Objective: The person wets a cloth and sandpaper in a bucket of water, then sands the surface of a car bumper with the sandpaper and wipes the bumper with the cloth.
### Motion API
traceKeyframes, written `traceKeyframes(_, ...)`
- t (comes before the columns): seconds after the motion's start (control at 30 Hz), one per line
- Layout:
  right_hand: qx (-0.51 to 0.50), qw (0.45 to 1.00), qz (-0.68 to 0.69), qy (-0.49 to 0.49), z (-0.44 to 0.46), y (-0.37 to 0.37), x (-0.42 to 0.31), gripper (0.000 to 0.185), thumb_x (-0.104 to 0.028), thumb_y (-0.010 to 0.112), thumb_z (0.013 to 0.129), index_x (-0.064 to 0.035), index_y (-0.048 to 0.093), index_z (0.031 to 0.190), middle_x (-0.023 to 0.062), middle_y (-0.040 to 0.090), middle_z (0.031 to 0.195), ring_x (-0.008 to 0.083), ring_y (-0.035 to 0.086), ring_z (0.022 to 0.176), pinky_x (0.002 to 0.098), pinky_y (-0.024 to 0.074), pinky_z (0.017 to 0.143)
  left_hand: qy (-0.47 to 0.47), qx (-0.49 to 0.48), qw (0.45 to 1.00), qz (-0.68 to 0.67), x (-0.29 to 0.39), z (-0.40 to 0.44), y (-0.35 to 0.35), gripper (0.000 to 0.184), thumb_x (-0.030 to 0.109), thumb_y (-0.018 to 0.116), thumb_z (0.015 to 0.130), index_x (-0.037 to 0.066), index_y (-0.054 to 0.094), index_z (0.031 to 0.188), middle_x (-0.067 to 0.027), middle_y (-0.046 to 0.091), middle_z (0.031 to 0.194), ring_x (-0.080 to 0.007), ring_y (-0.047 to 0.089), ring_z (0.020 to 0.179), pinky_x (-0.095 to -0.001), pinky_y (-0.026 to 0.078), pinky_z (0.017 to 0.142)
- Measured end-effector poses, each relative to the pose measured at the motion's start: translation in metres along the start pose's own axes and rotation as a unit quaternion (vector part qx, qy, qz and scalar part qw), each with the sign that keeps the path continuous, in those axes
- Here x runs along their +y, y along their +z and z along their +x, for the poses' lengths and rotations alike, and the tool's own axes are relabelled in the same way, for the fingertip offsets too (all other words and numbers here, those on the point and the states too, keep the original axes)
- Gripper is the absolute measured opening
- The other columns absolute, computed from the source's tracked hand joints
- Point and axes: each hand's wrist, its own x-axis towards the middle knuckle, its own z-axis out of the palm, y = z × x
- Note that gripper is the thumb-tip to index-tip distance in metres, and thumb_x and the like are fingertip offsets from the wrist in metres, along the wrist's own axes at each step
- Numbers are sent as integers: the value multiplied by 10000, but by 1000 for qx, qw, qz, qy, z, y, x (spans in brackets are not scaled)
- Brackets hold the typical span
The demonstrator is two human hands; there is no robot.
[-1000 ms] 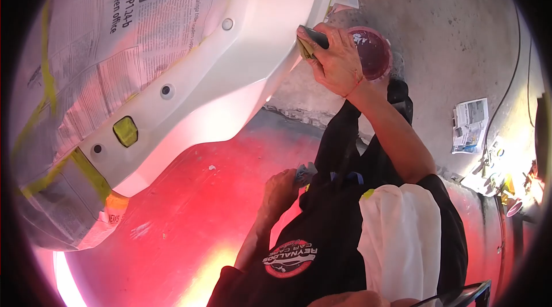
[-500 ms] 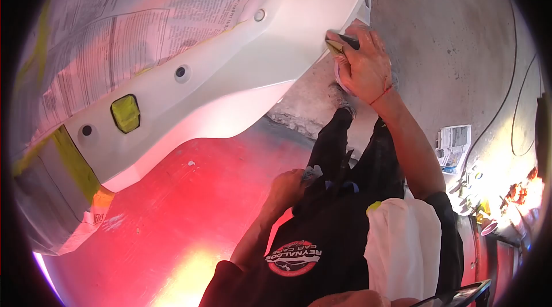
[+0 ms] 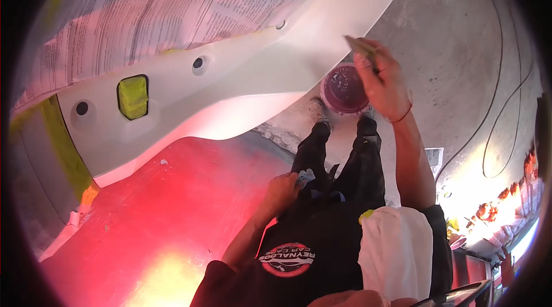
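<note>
The right hand [image 3: 384,84] is gripping a flat olive-brown pad [image 3: 361,48] beside the curved white panel [image 3: 247,82]; the left hand [image 3: 280,192] is clutching crumpled pale-blue material [image 3: 305,177] apart from it.

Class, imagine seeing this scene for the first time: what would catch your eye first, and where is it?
Probably the large white bumper, sweeping from lower left towards the top, with newspaper spread along its upper-left side. Below it glows the red-lit floor. Right of centre, the right hand holds a thin olive pad by the bumper's edge, with a pinkish bucket showing just beside the hand.
</note>
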Motion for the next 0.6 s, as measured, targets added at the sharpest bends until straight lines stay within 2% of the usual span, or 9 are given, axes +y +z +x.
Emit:
traceKeyframes(0.03,-1,1000,-2,-1,3,-6,9,261,-210,645,900,-80,712,1116,87,610,1122,315,562,978,395,475,876,4,12,1000,-6,-1,2,0,268,270,591,920,7,572,872,-200,633,811,-410,630,776,-522,487,684)
traceKeyframes(0.1,5,991,-135,-8,1,-7,28,262,-192,645,890,-79,707,1117,99,616,1122,329,574,977,406,488,857,1,5,1000,-5,-2,4,2,269,270,589,923,7,573,869,-200,633,811,-410,631,777,-524,486,684)
traceKeyframes(0.13,2,991,-137,-8,-3,-2,34,262,-192,645,890,-79,707,1117,99,616,1122,329,574,977,406,488,857,-5,-3,1000,-4,-2,5,4,269,269,587,925,7,573,867,-200,633,812,-410,631,777,-526,484,683)
traceKeyframes(0.2,-4,974,-202,-100,-10,11,36,267,-168,652,863,-77,706,1108,96,619,1113,327,569,982,401,487,860,-7,1,1000,-3,-2,5,7,275,274,585,927,6,574,866,-203,633,809,-412,631,774,-527,484,685)
traceKeyframes(0.23,-17,967,-232,-104,-11,13,36,304,-141,658,825,-84,701,1121,80,607,1141,312,553,1023,413,477,877,-9,7,1000,0,-2,5,9,281,279,583,929,5,575,865,-205,634,806,-414,631,771,-528,483,686)
traceKeyframes(0.37,-95,948,-266,-148,-27,32,26,388,-139,672,778,-102,687,1164,66,571,1191,307,525,1057,422,459,898,-13,15,1000,-14,3,2,7,289,287,586,927,3,582,872,-211,638,809,-414,632,761,-525,485,674)
traceKeyframes(0.47,-100,944,-243,-198,-52,41,12,515,-139,694,718,-133,663,1233,50,532,1242,284,506,1059,421,438,903,-14,10,1000,-7,4,3,10,288,288,588,925,2,593,892,-211,645,819,-411,636,761,-520,489,667)
traceKeyframes(0.53,-74,915,-284,-276,-67,39,15,621,-138,720,657,-158,647,1273,41,518,1258,261,500,1039,402,423,896,-25,19,999,-22,7,3,10,316,301,589,925,-9,589,866,-223,642,825,-426,628,787,-530,479,692)
traceKeyframes(0.6,-44,900,-303,-311,-74,46,30,609,-126,689,682,-186,643,1287,13,518,1283,222,493,1032,385,413,878,-25,24,999,-29,8,3,10,316,303,594,922,-7,590,863,-223,642,825,-425,629,786,-528,481,692)
